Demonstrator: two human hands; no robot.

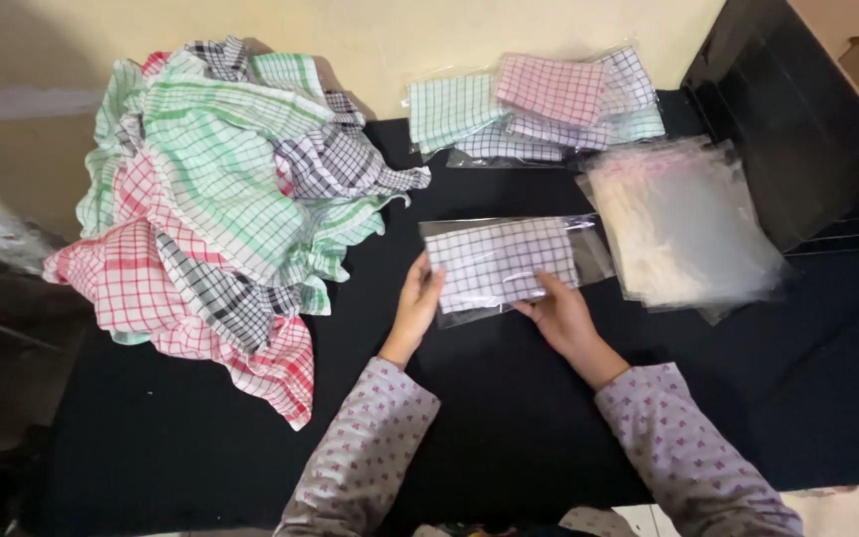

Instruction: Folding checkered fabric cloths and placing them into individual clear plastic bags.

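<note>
On the black worktop, both hands grip 1 folded checked cloth half inside a clear bag: the left hand pinches its left edge, the right hand presses its lower right edge. Sliding it in flat, corners square, would likely avoid bunching. Right of the cloth lies a stack of empty bags; left, a heap of loose cloths; beyond it, packed cloths.

Cloth heap left — empty bags right
</note>
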